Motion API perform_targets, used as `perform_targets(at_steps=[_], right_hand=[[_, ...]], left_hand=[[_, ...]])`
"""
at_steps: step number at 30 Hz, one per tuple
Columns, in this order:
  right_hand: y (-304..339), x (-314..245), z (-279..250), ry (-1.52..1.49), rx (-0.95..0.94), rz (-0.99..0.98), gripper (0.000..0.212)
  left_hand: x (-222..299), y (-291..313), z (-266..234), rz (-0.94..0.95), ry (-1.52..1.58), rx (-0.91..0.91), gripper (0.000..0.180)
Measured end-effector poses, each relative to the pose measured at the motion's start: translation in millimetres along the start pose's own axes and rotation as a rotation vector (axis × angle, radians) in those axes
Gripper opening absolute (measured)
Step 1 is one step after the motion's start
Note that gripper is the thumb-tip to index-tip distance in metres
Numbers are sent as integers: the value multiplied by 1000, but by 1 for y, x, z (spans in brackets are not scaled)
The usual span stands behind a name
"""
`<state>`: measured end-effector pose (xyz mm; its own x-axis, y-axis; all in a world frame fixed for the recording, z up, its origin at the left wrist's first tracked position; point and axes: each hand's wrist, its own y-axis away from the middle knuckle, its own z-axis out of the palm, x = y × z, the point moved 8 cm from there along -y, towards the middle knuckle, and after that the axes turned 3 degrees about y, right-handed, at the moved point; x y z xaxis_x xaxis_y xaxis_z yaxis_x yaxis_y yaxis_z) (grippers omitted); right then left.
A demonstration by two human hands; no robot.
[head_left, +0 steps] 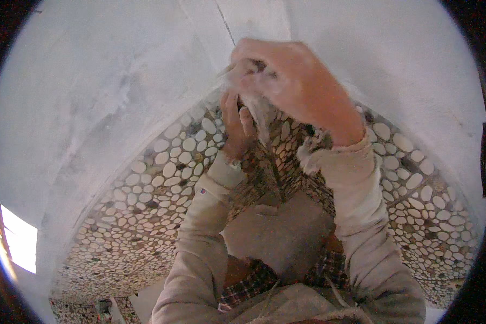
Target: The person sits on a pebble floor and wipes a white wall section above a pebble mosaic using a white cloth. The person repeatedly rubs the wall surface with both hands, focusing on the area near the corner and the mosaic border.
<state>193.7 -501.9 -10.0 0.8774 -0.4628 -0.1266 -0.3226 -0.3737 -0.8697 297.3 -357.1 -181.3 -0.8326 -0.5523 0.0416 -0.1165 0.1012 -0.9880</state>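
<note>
Both my hands are raised close together where the pale wall [119, 97] meets the pebble-covered surface [162, 178]. My right hand [302, 81] is bent over at the wrist, its fingers curled in and closed. Blur hides what, if anything, they grip. Just below and to its left, my left hand [237, 127] points upward with fingers stretched and thumb a little apart; its fingertips are partly hidden by the right hand. A whitish, dusty-looking strip [262, 116] shows beside the left thumb; I cannot make out what it is. Both cream sleeves look dusty, and the right cuff is frayed.
A thin dark line [225, 21] runs down the pale surface toward my hands. Between my forearms is a flat grey surface [278, 232], with dark plaid cloth [248, 286] lower down. A bright opening [19, 237] lies at the far left.
</note>
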Motion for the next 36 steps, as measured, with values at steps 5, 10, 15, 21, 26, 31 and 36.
perform_targets(at_steps=[5,10,15,21,26,31,36], right_hand=[[9,30,-5,222,89,-41,20],[7,5,24,-126,-118,-228,21],[2,44,-13,29,-125,-31,20],[2,15,-10,-329,-97,-25,25],[9,30,-17,106,222,115,33],[4,49,-5,177,394,80,30],[5,51,7,363,491,16,28]], left_hand=[[36,-35,-10,-340,35,-113,43],[12,-59,-36,33,-126,-276,30],[59,-143,-93,-153,-72,-14,26],[95,-169,-84,-246,179,10,32],[92,-151,-54,-424,509,-321,38],[86,-165,-75,-209,38,-358,37],[42,-169,-163,-701,270,-146,44]])
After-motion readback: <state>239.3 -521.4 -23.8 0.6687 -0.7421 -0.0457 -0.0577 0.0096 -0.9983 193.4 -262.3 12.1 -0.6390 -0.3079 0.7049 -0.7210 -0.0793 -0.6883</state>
